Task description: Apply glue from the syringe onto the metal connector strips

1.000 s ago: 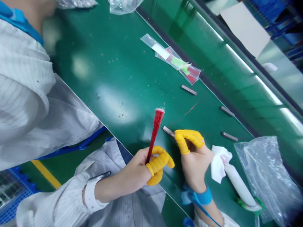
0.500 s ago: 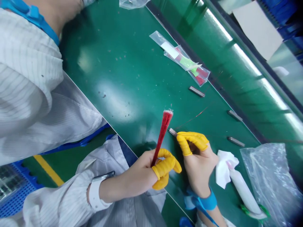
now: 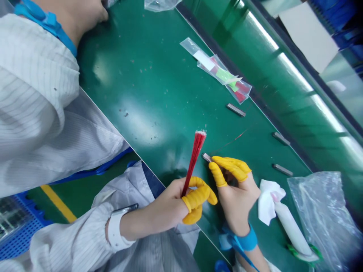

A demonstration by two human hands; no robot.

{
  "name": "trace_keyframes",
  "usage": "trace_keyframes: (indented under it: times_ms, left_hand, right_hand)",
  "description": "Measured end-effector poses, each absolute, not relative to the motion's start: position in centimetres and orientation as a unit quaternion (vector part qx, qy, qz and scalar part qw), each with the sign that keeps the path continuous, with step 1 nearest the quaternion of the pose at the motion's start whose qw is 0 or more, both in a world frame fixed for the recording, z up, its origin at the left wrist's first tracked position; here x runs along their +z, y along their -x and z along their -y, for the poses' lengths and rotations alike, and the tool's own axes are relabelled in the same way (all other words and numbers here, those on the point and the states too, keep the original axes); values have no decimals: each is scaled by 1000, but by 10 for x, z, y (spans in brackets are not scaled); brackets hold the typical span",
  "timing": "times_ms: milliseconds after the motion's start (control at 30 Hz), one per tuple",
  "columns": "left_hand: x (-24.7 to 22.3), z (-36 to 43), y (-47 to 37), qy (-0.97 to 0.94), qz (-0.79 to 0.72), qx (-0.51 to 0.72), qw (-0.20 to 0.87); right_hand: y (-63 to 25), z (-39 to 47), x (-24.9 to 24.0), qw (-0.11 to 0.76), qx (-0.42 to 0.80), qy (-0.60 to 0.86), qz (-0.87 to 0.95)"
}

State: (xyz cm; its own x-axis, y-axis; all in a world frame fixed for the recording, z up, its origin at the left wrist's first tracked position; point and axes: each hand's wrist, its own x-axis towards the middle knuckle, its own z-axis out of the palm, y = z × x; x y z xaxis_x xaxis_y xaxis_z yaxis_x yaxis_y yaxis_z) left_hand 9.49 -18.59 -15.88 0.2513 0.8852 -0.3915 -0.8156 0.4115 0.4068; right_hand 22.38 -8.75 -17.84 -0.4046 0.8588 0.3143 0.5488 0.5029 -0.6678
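Note:
Wrapped round a bundle of thin red wires [image 3: 195, 155] is my left hand [image 3: 190, 204], in yellow finger cots; the whitish wire tips point up and away. To its right my right hand [image 3: 234, 185], also in yellow finger cots, pinches the near end of a small grey connector [image 3: 207, 157] between thumb and fingers. A single thin red wire [image 3: 239, 136] shows faintly above the right hand; where it ends is unclear.
Three more grey connectors [image 3: 236, 110] lie on the green table [image 3: 141, 75]. Clear bags with red and green contents [image 3: 227, 77] lie by the back edge. At right are a white roll [image 3: 292, 228] and a plastic bag [image 3: 323, 211]. Another person's arm [image 3: 73, 19] rests at upper left.
My right thumb and fingers have shifted slightly at the connector. The other person's hand has moved a little to the right. My left hand holds the bundle almost unchanged.

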Motion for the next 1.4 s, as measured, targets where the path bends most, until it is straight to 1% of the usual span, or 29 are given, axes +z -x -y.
trace_keyframes:
  times_ms: [67,133,200,233,267,300,367,433,567,667,800,967,1267,1400]
  left_hand:
    - [-159,185,-93,-61,-286,556,778]
    - [-158,184,-89,-52,-288,575,764]
    - [-155,181,-84,-35,-290,587,755]
    - [-152,180,-82,-27,-288,590,754]
    - [-149,178,-80,-21,-286,592,753]
    - [-146,176,-79,-19,-283,594,753]
    - [-141,173,-79,-24,-281,594,753]
    - [-136,172,-83,-37,-279,595,753]
    - [-129,176,-93,-72,-268,605,746]
    - [-122,181,-98,-89,-280,601,743]
    - [-110,187,-98,-92,-293,596,742]
    - [-106,189,-98,-102,-282,606,737]
    - [-102,186,-93,-80,-281,603,742]
    - [-102,184,-92,-87,-276,603,744]
  right_hand:
    - [-230,91,-179,340,285,475,760]
    - [-239,97,-177,378,343,509,693]
    - [-249,108,-169,418,363,531,641]
    - [-252,114,-164,420,367,534,635]
    - [-255,120,-157,400,380,527,647]
    - [-256,126,-150,359,409,506,669]
    - [-254,136,-137,246,493,448,704]
    - [-248,141,-127,157,564,419,694]
    - [-240,143,-119,57,655,414,630]
    - [-236,141,-114,-2,706,378,599]
    - [-233,142,-106,-50,734,343,584]
    - [-238,145,-107,-95,750,363,545]
    - [-248,147,-112,-115,734,349,571]
    - [-253,141,-111,-81,714,357,597]
